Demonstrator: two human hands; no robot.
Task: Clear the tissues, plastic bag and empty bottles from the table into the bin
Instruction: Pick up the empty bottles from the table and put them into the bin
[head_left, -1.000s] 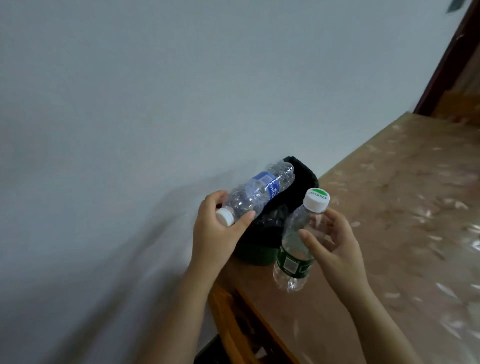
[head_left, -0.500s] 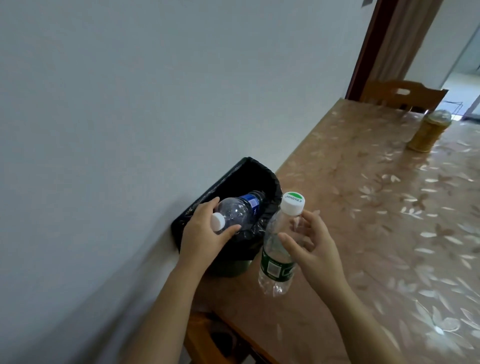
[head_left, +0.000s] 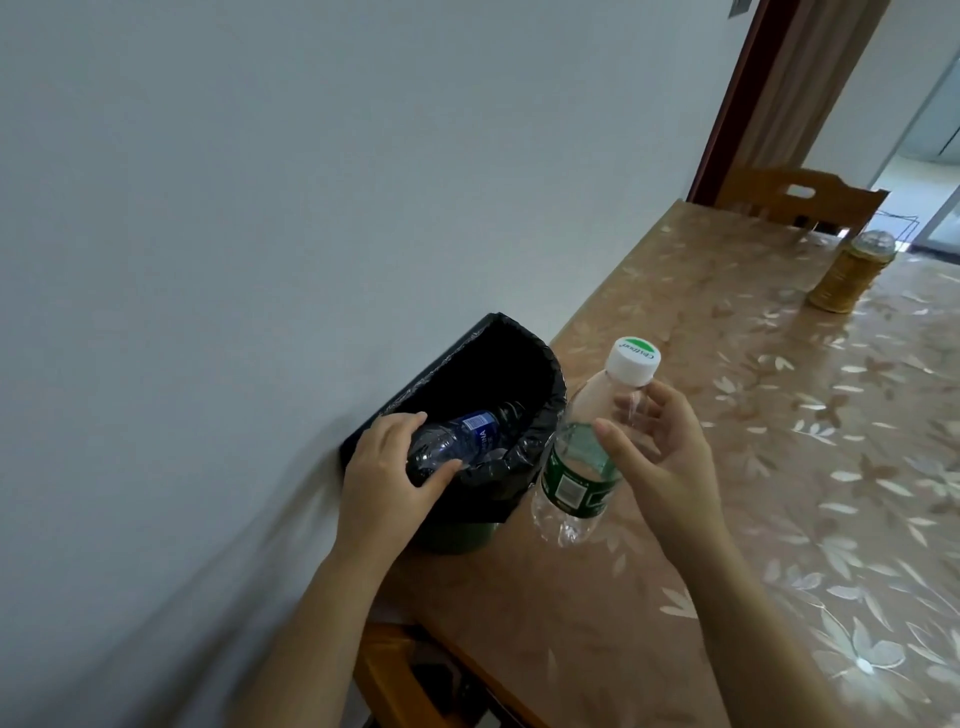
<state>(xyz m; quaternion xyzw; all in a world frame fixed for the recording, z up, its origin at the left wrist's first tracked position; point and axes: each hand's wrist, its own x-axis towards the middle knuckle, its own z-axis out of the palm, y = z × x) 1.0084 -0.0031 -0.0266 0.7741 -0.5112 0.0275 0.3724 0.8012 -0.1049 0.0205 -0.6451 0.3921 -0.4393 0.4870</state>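
A small green bin (head_left: 457, 535) lined with a black bag (head_left: 498, 374) stands on the table corner against the wall. My left hand (head_left: 384, 478) grips the cap end of a clear bottle with a blue label (head_left: 462, 439), which lies slanted inside the bin's mouth. My right hand (head_left: 660, 457) holds a second clear bottle with a green label and a white cap (head_left: 587, 452) upright just right of the bin, a little above the table. Its cap is on. No tissues or plastic bag show on the table.
The table (head_left: 779, 467) has a brown floral cover under clear plastic. A woven-sleeved jar (head_left: 852, 273) stands at the far end, before a wooden chair (head_left: 800, 200) and a doorway. The grey wall (head_left: 260, 208) runs along the table's left edge.
My left hand has lowered the blue-label bottle from above the bin down into its mouth. The right hand keeps the green-label bottle beside the bin. The view has swung right.
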